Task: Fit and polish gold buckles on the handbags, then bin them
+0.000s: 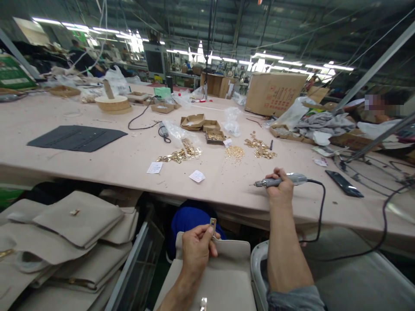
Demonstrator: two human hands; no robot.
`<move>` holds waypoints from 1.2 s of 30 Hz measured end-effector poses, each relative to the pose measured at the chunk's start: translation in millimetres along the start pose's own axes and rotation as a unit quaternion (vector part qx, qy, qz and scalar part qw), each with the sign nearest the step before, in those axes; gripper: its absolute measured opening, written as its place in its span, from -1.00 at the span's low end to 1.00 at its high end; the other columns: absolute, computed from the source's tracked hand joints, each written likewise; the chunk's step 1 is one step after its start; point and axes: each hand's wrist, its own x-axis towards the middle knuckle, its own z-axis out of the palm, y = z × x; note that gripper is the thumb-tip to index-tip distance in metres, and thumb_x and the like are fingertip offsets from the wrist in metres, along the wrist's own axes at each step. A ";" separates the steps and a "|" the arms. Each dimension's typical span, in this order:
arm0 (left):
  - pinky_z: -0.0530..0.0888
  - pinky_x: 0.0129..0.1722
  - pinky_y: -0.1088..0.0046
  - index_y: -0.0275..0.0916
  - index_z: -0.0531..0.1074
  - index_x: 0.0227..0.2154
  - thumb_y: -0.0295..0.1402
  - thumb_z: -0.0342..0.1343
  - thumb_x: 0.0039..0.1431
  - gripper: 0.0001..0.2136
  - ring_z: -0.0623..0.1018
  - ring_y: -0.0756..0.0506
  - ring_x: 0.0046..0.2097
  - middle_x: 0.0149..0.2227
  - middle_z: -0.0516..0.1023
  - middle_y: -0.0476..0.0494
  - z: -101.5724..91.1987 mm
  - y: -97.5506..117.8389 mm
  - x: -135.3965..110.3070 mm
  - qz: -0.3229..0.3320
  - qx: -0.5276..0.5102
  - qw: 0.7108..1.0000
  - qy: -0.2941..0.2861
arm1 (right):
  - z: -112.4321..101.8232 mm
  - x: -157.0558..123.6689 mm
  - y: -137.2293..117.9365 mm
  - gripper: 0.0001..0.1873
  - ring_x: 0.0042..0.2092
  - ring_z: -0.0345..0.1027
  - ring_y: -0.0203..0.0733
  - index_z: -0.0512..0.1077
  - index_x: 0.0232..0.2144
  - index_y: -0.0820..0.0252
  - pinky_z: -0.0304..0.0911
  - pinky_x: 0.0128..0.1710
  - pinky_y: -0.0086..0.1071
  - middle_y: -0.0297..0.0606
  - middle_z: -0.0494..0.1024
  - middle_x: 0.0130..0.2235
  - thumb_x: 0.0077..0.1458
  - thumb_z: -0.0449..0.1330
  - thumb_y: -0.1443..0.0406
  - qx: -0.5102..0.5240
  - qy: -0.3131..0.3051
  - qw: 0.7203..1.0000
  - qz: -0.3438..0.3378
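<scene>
A beige bag (pixel 227 285) lies nearest, its flap raised at the far edge and a small shiny metal fitting (pixel 203 303) on its near part. At the flap's far edge the person's left hand (pixel 197 249) pinches a small gold metal plate (pixel 212 223) between thumb and fingers, the plate standing upright; whether it is fastened to the flap cannot be told.

Beyond the bag and to its right, the right hand (pixel 279 185) is wrapped around a grey corded power tool (pixel 298 178), its thin tip pointing leftward above the bench (pixel 227 190). A dark phone (pixel 343 183) lies farther right of the bag.

Straight beyond the bag, the bench carries a heap of tiny gold pieces (pixel 234 153) between two scatters of larger gold fittings, one on the left (pixel 178 154) and one on the right (pixel 261 149). Two paper labels, (pixel 197 176) the nearer one, lie this side of them. Left of the bag, more beige bags (pixel 81 220) are stacked, several bearing metal fittings.
</scene>
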 end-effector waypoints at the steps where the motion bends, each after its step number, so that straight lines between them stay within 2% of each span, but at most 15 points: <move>1: 0.17 -0.68 0.62 -0.37 0.61 -0.49 -0.07 0.35 0.10 -0.62 0.36 0.05 -0.75 -0.71 0.51 -0.13 0.3 0.4 -0.3 0.000 0.000 1.000 0.001 | 3.2 -2.2 8.1 -0.80 -0.55 0.19 -0.55 0.29 -0.26 0.20 0.35 -0.45 -0.58 -0.50 0.47 -0.33 0.15 0.28 0.39 0.009 0.005 1.000 0.002; 6: 0.17 -0.70 0.61 -0.37 0.61 -0.48 -0.04 0.35 0.09 -0.60 0.37 0.05 -0.74 -0.63 0.57 -0.16 2.2 1.0 -0.1 -0.005 -0.003 1.000 0.000 | 16.9 -24.3 49.3 -0.66 -0.56 0.21 -0.52 0.26 -0.29 0.16 0.37 -0.46 -0.54 -0.55 0.41 -0.41 0.11 0.40 0.27 0.037 0.003 0.999 0.036; 9: 0.15 -0.70 0.61 -0.37 0.60 -0.50 -0.01 0.35 0.09 -0.58 0.35 0.06 -0.76 -0.65 0.54 -0.15 2.0 0.3 1.8 -0.007 0.003 1.000 -0.001 | 21.9 -32.4 63.1 -0.60 -0.55 0.23 -0.50 0.26 -0.31 0.15 0.39 -0.44 -0.51 -0.54 0.40 -0.41 0.08 0.43 0.18 0.043 -0.007 0.998 0.035; 14: 0.15 -0.71 0.61 -0.36 0.61 -0.47 0.02 0.36 0.07 -0.56 0.38 0.06 -0.74 -0.56 0.60 -0.20 -0.9 0.0 4.5 -0.013 -0.005 1.000 0.001 | 18.9 -20.5 57.7 -0.66 -0.55 0.22 -0.49 0.25 -0.30 0.14 0.38 -0.45 -0.50 -0.55 0.38 -0.40 0.07 0.38 0.23 0.042 0.023 0.999 -0.016; 18: 0.15 -0.71 0.62 -0.37 0.60 -0.48 0.03 0.35 0.07 -0.55 0.38 0.06 -0.75 -0.58 0.60 -0.20 -1.6 -1.2 6.4 -0.022 -0.002 1.000 -0.001 | 14.1 -8.8 48.6 -0.71 -0.56 0.20 -0.49 0.23 -0.32 0.14 0.36 -0.47 -0.49 -0.54 0.36 -0.40 0.12 0.32 0.25 0.037 0.049 0.997 -0.055; 20: 0.16 -0.71 0.61 -0.37 0.60 -0.48 0.03 0.35 0.08 -0.55 0.38 0.05 -0.75 -0.60 0.58 -0.20 -0.6 -2.0 7.7 -0.027 0.002 1.000 -0.005 | 13.8 -7.3 48.7 -0.72 -0.55 0.20 -0.48 0.23 -0.32 0.14 0.36 -0.48 -0.49 -0.53 0.37 -0.40 0.13 0.31 0.24 0.031 0.050 0.997 -0.058; 25: 0.15 -0.73 0.59 -0.37 0.60 -0.47 0.06 0.35 0.04 -0.53 0.37 0.06 -0.75 -0.48 0.65 -0.28 2.5 -5.1 11.8 -0.040 0.003 0.999 0.001 | 18.1 -8.4 54.6 -0.69 -0.56 0.20 -0.49 0.23 -0.32 0.13 0.37 -0.48 -0.49 -0.53 0.36 -0.39 0.12 0.32 0.19 0.009 0.045 0.998 -0.048; 36: 0.16 -0.73 0.61 -0.37 0.61 -0.45 -0.01 0.34 0.10 -0.58 0.39 0.07 -0.75 -0.45 0.66 -0.27 2.7 -9.8 13.0 -0.043 -0.005 0.999 -0.008 | 26.1 -0.8 62.6 -0.69 -0.56 0.23 -0.46 0.25 -0.32 0.13 0.39 -0.52 -0.48 -0.50 0.39 -0.40 0.14 0.34 0.20 -0.010 0.088 0.995 -0.056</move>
